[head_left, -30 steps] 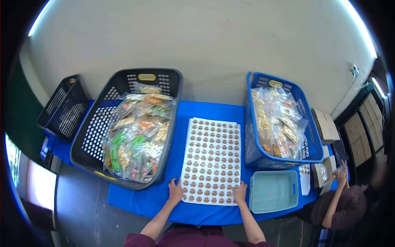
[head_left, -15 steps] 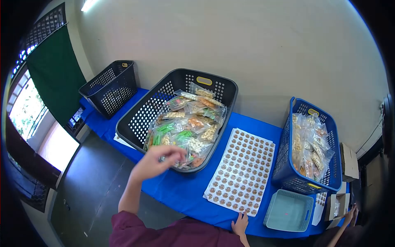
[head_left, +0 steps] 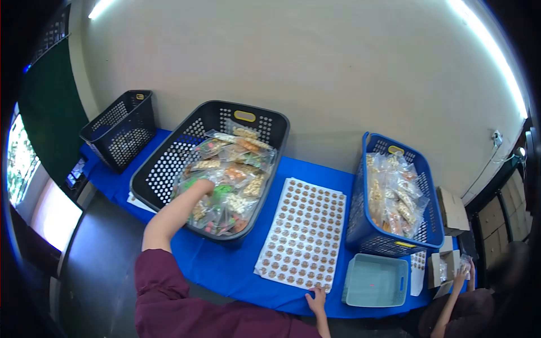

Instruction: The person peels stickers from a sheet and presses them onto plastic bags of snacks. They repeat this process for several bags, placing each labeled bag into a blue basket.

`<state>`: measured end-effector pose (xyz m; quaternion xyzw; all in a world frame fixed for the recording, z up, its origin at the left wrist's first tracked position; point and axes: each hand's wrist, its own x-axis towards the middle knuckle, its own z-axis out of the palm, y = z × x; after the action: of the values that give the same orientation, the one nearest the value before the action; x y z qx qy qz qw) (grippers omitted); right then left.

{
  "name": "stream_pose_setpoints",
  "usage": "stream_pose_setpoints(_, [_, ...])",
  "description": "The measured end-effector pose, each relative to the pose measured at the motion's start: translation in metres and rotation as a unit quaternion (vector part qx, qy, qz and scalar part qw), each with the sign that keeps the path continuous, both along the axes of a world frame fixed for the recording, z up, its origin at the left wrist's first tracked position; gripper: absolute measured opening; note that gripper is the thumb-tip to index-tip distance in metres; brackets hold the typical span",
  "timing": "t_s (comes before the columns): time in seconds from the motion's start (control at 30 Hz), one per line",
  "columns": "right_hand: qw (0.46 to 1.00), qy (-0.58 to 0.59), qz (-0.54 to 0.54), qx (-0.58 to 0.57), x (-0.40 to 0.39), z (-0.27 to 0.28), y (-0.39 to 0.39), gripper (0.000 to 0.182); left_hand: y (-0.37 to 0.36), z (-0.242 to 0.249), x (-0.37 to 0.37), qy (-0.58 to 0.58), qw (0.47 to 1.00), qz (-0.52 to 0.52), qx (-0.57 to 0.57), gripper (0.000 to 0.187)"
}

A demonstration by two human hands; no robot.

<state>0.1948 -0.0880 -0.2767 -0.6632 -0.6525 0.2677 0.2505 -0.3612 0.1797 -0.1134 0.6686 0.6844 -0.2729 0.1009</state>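
My left hand (head_left: 202, 189) reaches down onto the clear plastic packets (head_left: 234, 176) heaped in the large black basket (head_left: 163, 172). It is over packets with green contents, and its fingers are turned down and mostly hidden, so I cannot see whether they grip one. Several packets hold pale, orange or green snack-like pieces. My right hand (head_left: 317, 301) rests with fingers apart at the lower edge of the sheet of round brown stickers (head_left: 304, 234), touching its corner. This sheet lies flat on the blue tablecloth (head_left: 214, 270), between the black basket and a blue basket (head_left: 360, 225).
Similar packets (head_left: 397, 194) fill the blue basket. In front of it sits a pale green tray (head_left: 352, 281). Another black basket (head_left: 127, 138) stands at the far left. On the right, another person's hands (head_left: 463, 277) hold a small clear packet beside an open cardboard box (head_left: 442, 273).
My left hand has moved from above the basket's near rim forward onto the packets. My right hand stays at the sheet's edge. The view has shifted right; the other person now holds up a packet.
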Motion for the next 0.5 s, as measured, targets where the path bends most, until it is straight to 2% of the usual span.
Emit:
stream_pose_setpoints(0.03, [1.0, 0.01, -0.005, 0.009, 0.001, -0.006, 0.001, 0.026, 0.01, -0.015, -0.011, -0.057, 0.992, -0.006, -0.112, 0.028])
stream_pose_setpoints(0.07, [1.0, 0.019, -0.02, 0.006, 0.0, -0.007, 0.001, 0.025, 0.008, -0.017, -0.006, -0.098, 0.98, 0.012, -0.173, 0.028])
stream_pose_setpoints(0.17, [0.999, 0.018, -0.05, 0.001, -0.003, -0.012, 0.004, 0.022, -0.004, -0.005, 0.019, -0.134, 0.973, 0.038, -0.185, 0.027])
stream_pose_setpoints(0.33, [0.998, 0.008, -0.067, -0.016, -0.004, -0.016, 0.014, 0.019, -0.015, 0.03, 0.049, -0.115, 0.992, 0.012, -0.042, 0.026])
stream_pose_setpoints(0.43, [0.997, -0.007, -0.075, -0.036, -0.003, -0.018, 0.018, 0.017, -0.026, 0.072, 0.064, -0.115, 0.986, -0.035, 0.113, 0.017])
stream_pose_setpoints(0.5, [0.995, -0.038, -0.085, -0.038, -0.008, -0.017, 0.018, 0.015, -0.026, 0.082, 0.061, -0.157, 0.955, -0.062, 0.244, 0.013])
